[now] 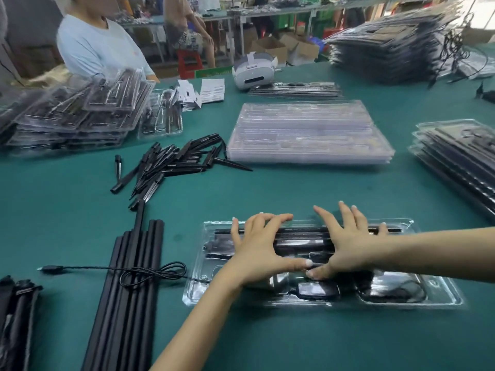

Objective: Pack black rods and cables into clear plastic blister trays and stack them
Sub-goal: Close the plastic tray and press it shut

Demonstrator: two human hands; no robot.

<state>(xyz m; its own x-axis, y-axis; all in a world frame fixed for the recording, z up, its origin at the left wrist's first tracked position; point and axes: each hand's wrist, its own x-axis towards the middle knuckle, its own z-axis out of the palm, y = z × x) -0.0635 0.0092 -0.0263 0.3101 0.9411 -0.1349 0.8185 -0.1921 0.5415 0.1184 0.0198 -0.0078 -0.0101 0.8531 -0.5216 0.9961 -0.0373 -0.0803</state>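
Both hands are flat on the clear blister tray [417,299] at the near middle of the green table [294,188], fingers spread and straight, pressing down rather than gripping anything. The left hand [257,250] and right hand [348,247] sit side by side with thumbs meeting in the middle, over the black rods [300,232] already lying in the tray's far slots. A coiled cable sits in the tray's right pocket [396,291].

Left of the tray there's a bundle of long black rods [126,290] with a loose cable [112,269] draped across. Further back, a pile of black spikes [171,164], a stack of empty clear trays [308,132], and packed stacks on the far left [69,116] and right [455,156].
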